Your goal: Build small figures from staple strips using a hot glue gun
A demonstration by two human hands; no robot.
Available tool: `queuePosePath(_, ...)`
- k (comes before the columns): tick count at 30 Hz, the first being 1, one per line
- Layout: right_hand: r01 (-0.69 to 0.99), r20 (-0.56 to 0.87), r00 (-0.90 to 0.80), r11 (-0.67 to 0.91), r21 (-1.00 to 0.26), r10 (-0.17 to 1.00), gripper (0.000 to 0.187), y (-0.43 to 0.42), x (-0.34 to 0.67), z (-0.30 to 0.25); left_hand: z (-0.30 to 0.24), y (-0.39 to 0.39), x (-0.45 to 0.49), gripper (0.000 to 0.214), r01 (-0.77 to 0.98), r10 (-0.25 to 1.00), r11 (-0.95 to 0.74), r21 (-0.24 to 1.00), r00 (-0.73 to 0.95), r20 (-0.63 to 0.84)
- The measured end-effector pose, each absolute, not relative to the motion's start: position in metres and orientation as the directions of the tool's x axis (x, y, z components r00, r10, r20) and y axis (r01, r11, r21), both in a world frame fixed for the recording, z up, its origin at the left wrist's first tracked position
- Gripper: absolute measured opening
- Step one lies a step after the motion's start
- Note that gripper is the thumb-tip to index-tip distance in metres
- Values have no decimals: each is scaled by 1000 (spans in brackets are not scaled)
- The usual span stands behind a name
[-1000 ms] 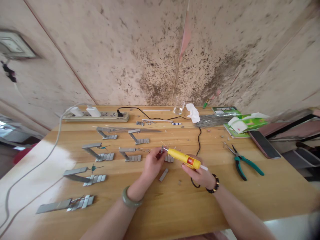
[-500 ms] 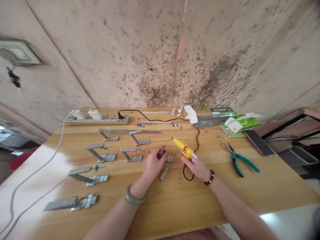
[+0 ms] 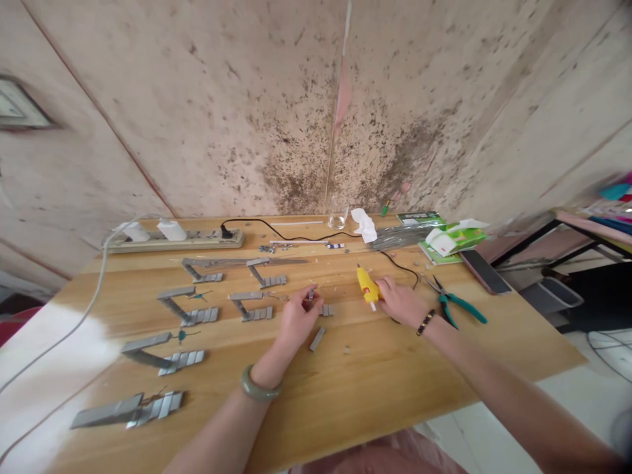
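My left hand (image 3: 295,319) is closed in a pinch on a small grey metal piece (image 3: 309,296) near the middle of the wooden table (image 3: 375,382). My right hand (image 3: 401,301) grips the yellow glue gun (image 3: 367,284), which rests low on the table to the right, its nozzle pointing away from me. The gun's black cord (image 3: 399,266) runs back to the power strip (image 3: 172,238). A loose grey staple strip (image 3: 316,338) and a short grey block (image 3: 326,309) lie just beside my left hand.
Several grey staple-strip assemblies (image 3: 182,306) lie in rows on the left. Green-handled pliers (image 3: 457,304), a phone (image 3: 485,271), a green tissue pack (image 3: 457,237), a wire bundle (image 3: 397,236), a glass (image 3: 338,214) and crumpled tissue (image 3: 366,225) sit at the right and back.
My right hand has carried the glue gun away from my left hand, to the right and down onto the table. My left hand keeps its pinch in place. The view has swung right.
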State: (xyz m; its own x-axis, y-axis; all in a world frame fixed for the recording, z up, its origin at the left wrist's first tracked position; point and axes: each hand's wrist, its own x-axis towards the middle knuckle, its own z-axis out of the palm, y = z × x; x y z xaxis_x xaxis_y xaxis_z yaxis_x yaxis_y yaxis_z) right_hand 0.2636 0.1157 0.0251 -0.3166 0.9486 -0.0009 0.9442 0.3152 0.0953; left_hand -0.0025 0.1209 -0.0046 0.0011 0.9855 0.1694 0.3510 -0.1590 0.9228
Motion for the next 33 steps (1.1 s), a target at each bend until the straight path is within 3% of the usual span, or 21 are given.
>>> queuePosePath(4,939,-40,-299,301,166,954,37,124,293,28,-7,121,-3,37,371,984,-172,912,17,179)
queuePosePath(11,936,-123,-337,346,65,933,57,125,318,37,-7,122,-4,37,372,984,-171,912,15,178)
queuePosePath(14,961,-26,-269,270,61,963,51,107,301,48,-8,122,-3,37,406,980,-188,894,23,196)
queuePosePath(16,934,60,-349,352,-60,935,37,88,275,55,-10,122,-3,35,424,975,-212,880,31,220)
queuePosePath(18,835,69,-493,494,-243,867,30,69,243,56,-11,122,-3,33,434,970,-229,871,28,241)
queuePosePath(20,754,75,-576,564,-336,814,26,56,212,52,-11,122,-4,32,452,969,-230,862,28,244)
queuePosePath(30,611,134,-773,784,-109,621,13,77,146,13,-7,121,-5,29,462,978,-189,866,5,210)
queuePosePath(33,616,119,-775,784,-79,621,12,77,147,6,-4,119,-5,29,453,969,-225,863,16,245)
